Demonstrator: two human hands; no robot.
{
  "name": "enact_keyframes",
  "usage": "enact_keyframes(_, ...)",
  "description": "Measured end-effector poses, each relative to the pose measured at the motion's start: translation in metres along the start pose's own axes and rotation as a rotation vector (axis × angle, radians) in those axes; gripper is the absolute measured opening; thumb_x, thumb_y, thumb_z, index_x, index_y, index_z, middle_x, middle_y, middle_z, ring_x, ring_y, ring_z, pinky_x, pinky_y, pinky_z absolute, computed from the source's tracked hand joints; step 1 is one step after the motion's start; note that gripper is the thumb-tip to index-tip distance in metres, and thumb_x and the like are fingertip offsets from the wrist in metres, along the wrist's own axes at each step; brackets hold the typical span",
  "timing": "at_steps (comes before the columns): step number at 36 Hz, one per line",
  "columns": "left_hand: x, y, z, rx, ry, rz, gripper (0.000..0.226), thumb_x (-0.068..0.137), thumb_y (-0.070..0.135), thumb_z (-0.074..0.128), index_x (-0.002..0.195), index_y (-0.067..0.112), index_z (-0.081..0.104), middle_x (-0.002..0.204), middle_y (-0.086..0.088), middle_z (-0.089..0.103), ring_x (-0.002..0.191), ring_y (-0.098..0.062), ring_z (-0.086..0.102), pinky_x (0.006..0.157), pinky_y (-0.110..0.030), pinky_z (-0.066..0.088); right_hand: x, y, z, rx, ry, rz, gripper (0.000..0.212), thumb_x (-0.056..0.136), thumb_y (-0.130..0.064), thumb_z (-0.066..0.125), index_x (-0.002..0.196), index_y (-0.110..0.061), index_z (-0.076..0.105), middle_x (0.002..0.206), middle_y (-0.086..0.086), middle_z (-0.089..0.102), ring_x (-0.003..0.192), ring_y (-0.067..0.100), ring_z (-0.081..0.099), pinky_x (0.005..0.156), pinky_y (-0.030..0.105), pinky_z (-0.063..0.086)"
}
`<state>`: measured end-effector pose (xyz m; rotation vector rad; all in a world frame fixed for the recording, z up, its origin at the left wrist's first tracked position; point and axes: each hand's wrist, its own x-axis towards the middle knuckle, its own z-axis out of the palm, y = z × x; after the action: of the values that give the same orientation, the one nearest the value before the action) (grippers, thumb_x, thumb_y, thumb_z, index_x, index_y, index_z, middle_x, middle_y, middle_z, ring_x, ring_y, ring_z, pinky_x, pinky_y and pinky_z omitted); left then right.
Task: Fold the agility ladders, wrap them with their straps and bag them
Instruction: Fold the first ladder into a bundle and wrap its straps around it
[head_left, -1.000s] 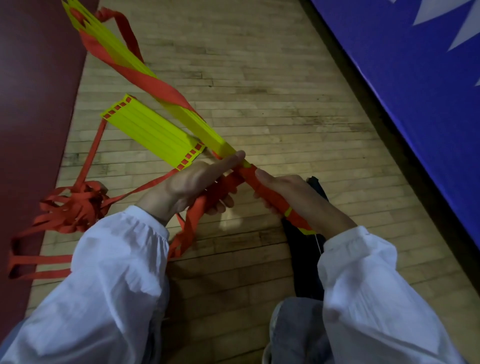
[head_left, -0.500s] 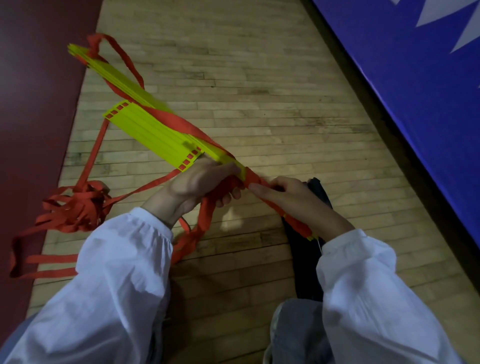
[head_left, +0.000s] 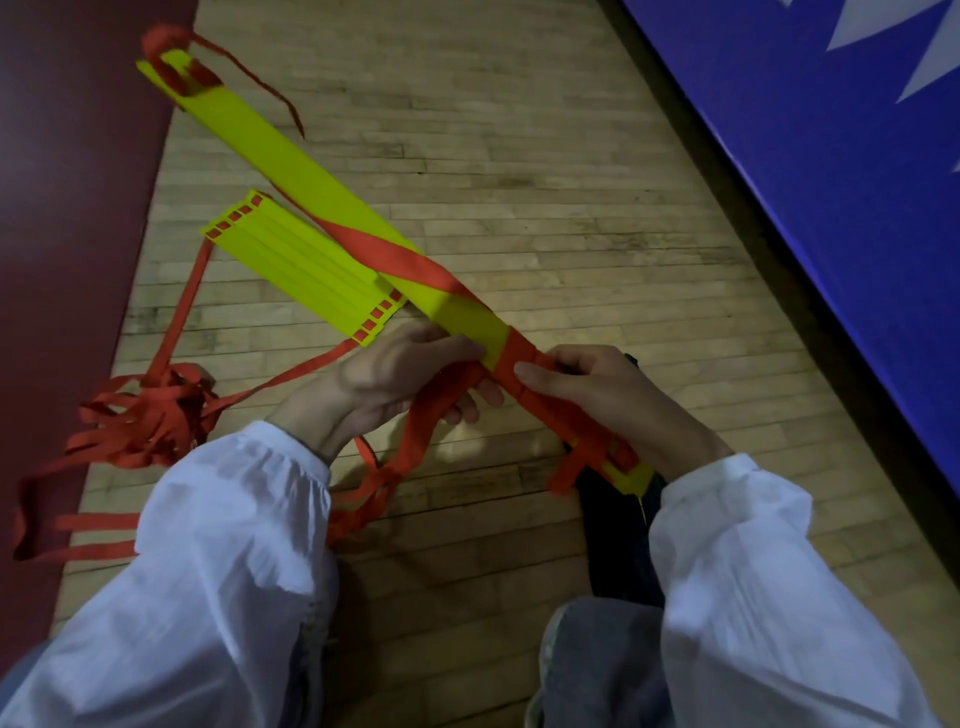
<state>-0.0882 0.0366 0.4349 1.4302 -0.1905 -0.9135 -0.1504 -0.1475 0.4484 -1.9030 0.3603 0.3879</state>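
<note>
A stacked bundle of yellow ladder rungs (head_left: 291, 161) runs from the upper left down to my hands, with a red strap (head_left: 400, 260) spiralled around it. My right hand (head_left: 608, 395) grips the bundle's near end, thumb pressed on the tight red wraps. My left hand (head_left: 395, 374) holds the loose red strap just beside and under the bundle. A second ladder (head_left: 306, 270) lies folded flat on the wooden floor, its red straps (head_left: 145, 421) tangled in a heap at the left. A dark bag (head_left: 623, 525) lies under my right forearm.
A dark red mat (head_left: 67, 234) borders the wood floor on the left. A blue padded wall panel (head_left: 831, 171) runs along the right. My knee in grey trousers (head_left: 587, 660) is at the bottom centre.
The bundle has turned so its flat yellow face shows and its far end has dropped lower. My left hand has carried the strap under the bundle, and the red wrap near my right thumb is tighter.
</note>
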Motion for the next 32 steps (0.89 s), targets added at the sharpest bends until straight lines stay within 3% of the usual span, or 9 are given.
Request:
enact_keyframes(5, 0.004, 0.001, 0.000, -0.018, 0.036, -0.069, 0.031, 0.099, 0.014, 0.043, 0.081, -0.001, 0.063, 0.072, -0.013, 0.070, 0.045, -0.020, 0.060, 0.039, -0.023, 0.049, 0.003, 0.002, 0.002, -0.044, 0.070, -0.035, 0.023, 0.082, -0.041, 0.071, 0.094, -0.022, 0.070, 0.084, -0.006, 0.070, 0.065, -0.003, 0.065, 0.055, 0.010, 0.048)
enact_keyframes(8, 0.005, 0.001, 0.001, -0.036, 0.048, -0.124, 0.033, 0.099, 0.022, 0.044, 0.086, -0.003, 0.063, 0.074, -0.013, 0.071, 0.045, -0.019, 0.060, 0.039, -0.023, 0.048, 0.005, 0.003, 0.004, -0.122, 0.135, -0.056, 0.025, 0.080, -0.041, 0.073, 0.091, -0.019, 0.069, 0.080, -0.008, 0.067, 0.062, -0.005, 0.060, 0.054, 0.009, 0.046)
enact_keyframes(13, 0.009, -0.002, 0.002, -0.038, 0.057, -0.209, 0.045, 0.099, 0.038, 0.040, 0.089, 0.002, 0.064, 0.075, -0.012, 0.071, 0.046, -0.019, 0.059, 0.040, -0.021, 0.045, 0.004, 0.004, 0.005, -0.226, 0.220, -0.069, 0.024, 0.078, -0.041, 0.076, 0.081, -0.020, 0.064, 0.076, -0.009, 0.062, 0.069, 0.002, 0.057, 0.062, 0.020, 0.045)
enact_keyframes(19, 0.012, -0.005, 0.001, -0.070, 0.082, -0.204, 0.048, 0.096, 0.045, 0.044, 0.090, 0.002, 0.066, 0.076, -0.013, 0.071, 0.046, -0.019, 0.057, 0.039, -0.021, 0.043, 0.005, 0.004, 0.009, -0.264, 0.265, -0.081, 0.027, 0.074, -0.041, 0.079, 0.070, -0.026, 0.057, 0.073, -0.010, 0.061, 0.070, 0.006, 0.057, 0.066, 0.029, 0.046)
enact_keyframes(26, 0.012, -0.005, 0.003, -0.049, 0.121, -0.199, 0.058, 0.090, 0.056, 0.047, 0.088, 0.003, 0.068, 0.071, -0.012, 0.070, 0.043, -0.018, 0.054, 0.037, -0.020, 0.041, 0.006, 0.007, 0.015, -0.312, 0.303, -0.125, 0.033, 0.069, -0.043, 0.083, 0.073, -0.021, 0.059, 0.073, -0.007, 0.063, 0.072, 0.012, 0.060, 0.067, 0.033, 0.049)
enact_keyframes(32, 0.014, -0.007, 0.006, -0.023, 0.140, -0.227, 0.060, 0.092, 0.058, 0.042, 0.082, 0.005, 0.069, 0.062, -0.010, 0.067, 0.038, -0.016, 0.050, 0.038, -0.019, 0.037, 0.007, 0.011, 0.019, -0.375, 0.311, -0.150, 0.036, 0.068, -0.043, 0.083, 0.067, -0.029, 0.050, 0.070, -0.012, 0.059, 0.069, 0.007, 0.055, 0.064, 0.034, 0.046)
